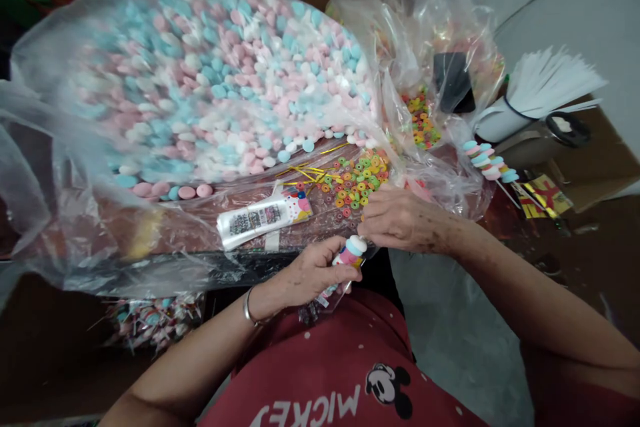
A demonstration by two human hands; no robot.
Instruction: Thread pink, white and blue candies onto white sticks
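Note:
My left hand is wrapped round a small printed clear bag filled with pink, white and blue candies. At the bag's upper end a white and a blue candy stick out above my thumb. My right hand is closed in a pinch right beside that end; whatever its fingertips hold is hidden. Just beyond it lies a loose pile of ring-shaped candies in green, yellow, orange and red. A stack of flat printed bags rests to the left, near gold twist ties.
A large clear plastic bag of pastel candies covers the table's back left. On the right are candy skewers, a mug of white sticks, a lidded jar and a dark phone-like slab. Wrapped candies sit in a box below left.

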